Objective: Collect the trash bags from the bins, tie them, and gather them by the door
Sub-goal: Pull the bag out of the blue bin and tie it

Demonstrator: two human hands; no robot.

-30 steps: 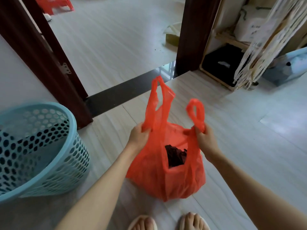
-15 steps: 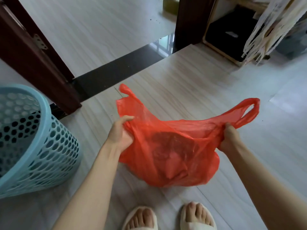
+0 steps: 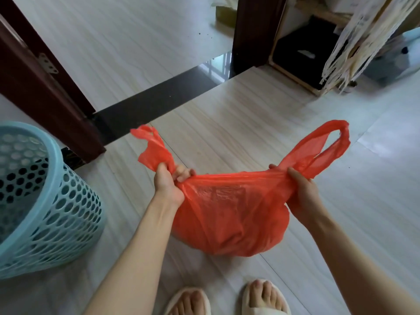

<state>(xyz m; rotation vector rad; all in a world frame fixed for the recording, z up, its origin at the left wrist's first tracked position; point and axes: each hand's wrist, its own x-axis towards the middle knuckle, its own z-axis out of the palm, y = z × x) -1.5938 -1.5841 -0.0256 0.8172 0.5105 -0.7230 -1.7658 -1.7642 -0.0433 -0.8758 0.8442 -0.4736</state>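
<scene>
Red trash bag [image 3: 229,214] hangs just above the floor [image 3: 250,123], stretched btwn both hands, body sagging below the fingers. Left hand [image 3: 169,184] clenched on the left handle w/ fingers [image 3: 181,175] wrapped round it; right hand [image 3: 301,192] pinches the right handle, loop sticking out past the fingers. Blue bin [image 3: 45,201] well left of left-hand fingers, doorway beyond.

Thin glossy red plastic bag [image 3: 229,214], perforated matt blue plastic bin [image 3: 45,201], smooth pale wood-grain floor [image 3: 238,123], dark wooden doorframe [image 3: 45,92]
</scene>
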